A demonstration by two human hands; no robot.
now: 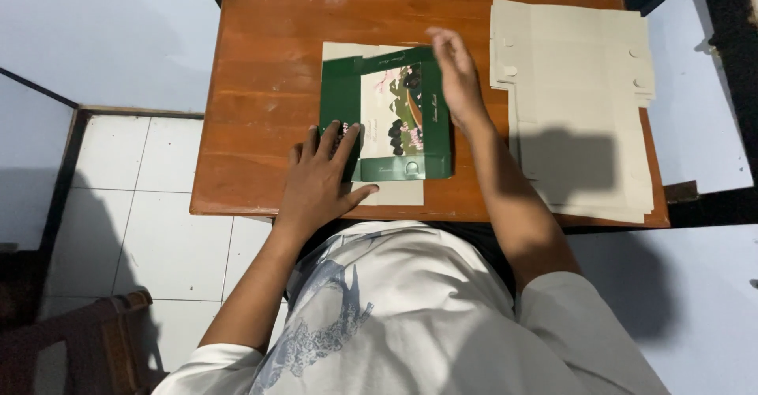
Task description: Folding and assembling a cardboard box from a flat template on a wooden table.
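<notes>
A flat, glossy green carton (391, 118) with a pale printed panel lies partly folded in the middle of a worn, reddish wooden desk (253, 110), on top of a plain beige blank whose edges show above and below it. The left hand (320, 178) presses flat, fingers spread, on the carton's lower left corner, while the right hand (456, 75) hovers open and slightly blurred at its upper right edge, gripping nothing. A stack (580, 103) of matte beige die-cut blanks with notched tabs lies at the desk's right.
</notes>
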